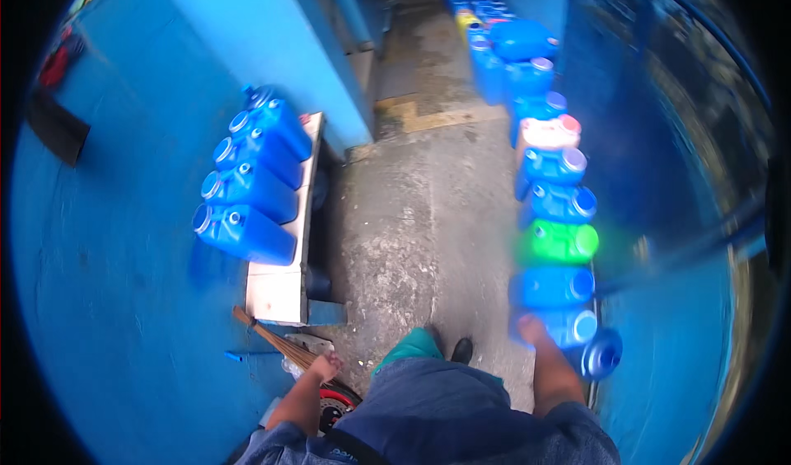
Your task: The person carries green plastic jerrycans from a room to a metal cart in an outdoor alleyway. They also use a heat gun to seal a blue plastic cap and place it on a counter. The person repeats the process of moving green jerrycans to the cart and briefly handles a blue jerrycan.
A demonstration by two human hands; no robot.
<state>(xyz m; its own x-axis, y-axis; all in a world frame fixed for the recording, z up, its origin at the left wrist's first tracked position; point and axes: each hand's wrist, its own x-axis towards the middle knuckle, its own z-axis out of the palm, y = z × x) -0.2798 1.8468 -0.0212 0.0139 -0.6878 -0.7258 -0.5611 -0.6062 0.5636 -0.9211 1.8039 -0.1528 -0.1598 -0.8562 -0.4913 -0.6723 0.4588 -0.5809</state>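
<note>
My right hand [531, 330] is at the near end of the right-hand row, against the left end of a blue plastic water jug [563, 326] with a pale cap. Blur and the jug hide how its fingers lie. Low on the left, my left hand [329, 367] hangs with loosely bent fingers and nothing in it. Beside it leans a straw broom [284, 345]. Just beyond the nearest jug stand another blue jug [554, 286] and a bright green jug [560, 242]. A round blue container [601, 353] sits by the right wall.
Several blue jugs [251, 185] stand on a white-topped bench [274, 293] to the left. The right-hand row runs far back, with a white jug [550, 132] in it. A concrete walkway [395, 234] lies between, with blue walls [107, 242]. A red-rimmed wheel [336, 407] is near my left arm.
</note>
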